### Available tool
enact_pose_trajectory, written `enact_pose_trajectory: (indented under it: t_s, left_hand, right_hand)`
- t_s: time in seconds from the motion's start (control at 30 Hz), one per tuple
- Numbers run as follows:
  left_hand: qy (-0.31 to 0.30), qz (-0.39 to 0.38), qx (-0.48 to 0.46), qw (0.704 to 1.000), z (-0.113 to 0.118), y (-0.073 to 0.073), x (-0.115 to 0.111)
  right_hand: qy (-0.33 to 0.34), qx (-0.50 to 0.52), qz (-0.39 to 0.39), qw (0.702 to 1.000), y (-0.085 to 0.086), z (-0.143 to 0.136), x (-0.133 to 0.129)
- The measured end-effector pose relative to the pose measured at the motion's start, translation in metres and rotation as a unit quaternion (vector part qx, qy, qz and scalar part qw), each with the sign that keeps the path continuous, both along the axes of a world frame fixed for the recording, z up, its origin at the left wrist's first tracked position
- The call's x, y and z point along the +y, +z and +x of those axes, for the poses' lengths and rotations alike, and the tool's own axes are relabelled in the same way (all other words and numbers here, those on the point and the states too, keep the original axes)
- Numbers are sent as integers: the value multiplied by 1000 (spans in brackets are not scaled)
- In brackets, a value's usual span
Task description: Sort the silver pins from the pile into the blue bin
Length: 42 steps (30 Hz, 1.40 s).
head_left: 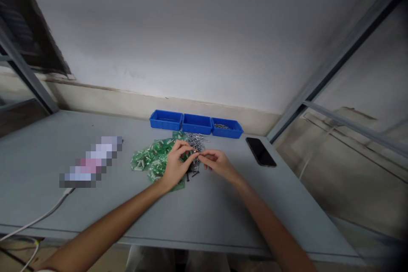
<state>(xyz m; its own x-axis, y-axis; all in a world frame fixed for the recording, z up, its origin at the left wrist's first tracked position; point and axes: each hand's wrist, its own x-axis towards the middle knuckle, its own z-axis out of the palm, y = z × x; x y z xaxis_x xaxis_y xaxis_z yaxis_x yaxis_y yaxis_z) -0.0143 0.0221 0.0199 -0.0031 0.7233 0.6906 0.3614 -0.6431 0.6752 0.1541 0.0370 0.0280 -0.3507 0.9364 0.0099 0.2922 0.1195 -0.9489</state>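
Note:
My left hand point(179, 162) and my right hand point(219, 164) meet over the middle of the table, fingertips pinched close together. Between them is a small piece, too tiny to name. Beneath and behind the fingers lies a loose pile of metal screws point(198, 139), a few of them dark. Left of the pile, partly covered by my left hand, sit green plastic bags point(156, 156) with small metal pieces inside. Three blue bins stand in a row behind: a left bin point(166, 126), a middle bin point(196, 130) and a right bin point(227, 133) that holds some screws.
A black phone point(260, 151) lies at the right of the grey table point(223, 216). On the left, a blurred-out flat device point(92, 162) has a white cable point(47, 212) running off the front edge. Metal frame posts point(287, 119) rise at both sides, and a wall stands behind.

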Motion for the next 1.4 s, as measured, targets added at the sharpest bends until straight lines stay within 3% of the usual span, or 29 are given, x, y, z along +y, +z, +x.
enact_pose_trajectory:
  t_s: [0.2,0.4,0.6,0.67,0.83,0.97,1.1,1.2,1.3,1.4]
  left_hand:
    - [-10,-1,5,1000,1,2,-2]
    - [1,4,7,1000,2,5,-4]
    - [-35,-98,-39,994,2,4,0]
    - [-73,-179,-100,976,2,7,0]
    - [-195,-337,-231,892,5,13,-5]
    - [-272,-393,-252,842,6,16,-10]
    - [-397,-439,-291,752,3,20,-11]
    - [-441,-456,-322,703,1,21,-10]
    - [-449,-459,-332,691,2,22,-11]
    - [-438,-443,-308,719,3,23,-11]
  right_hand:
    - [4,10,14,1000,4,-1,-4]
    - [-70,42,9,997,8,1,-2]
    - [-156,97,47,982,6,10,10]
    - [-207,101,73,970,5,19,17]
    - [-284,80,97,950,0,42,33]
    - [-326,63,102,938,-4,51,40]
    - [-340,55,111,932,-5,55,44]
    - [-343,42,118,931,-5,57,45]
    - [-342,24,134,930,-6,59,45]
    - [-344,-3,162,925,-7,62,45]
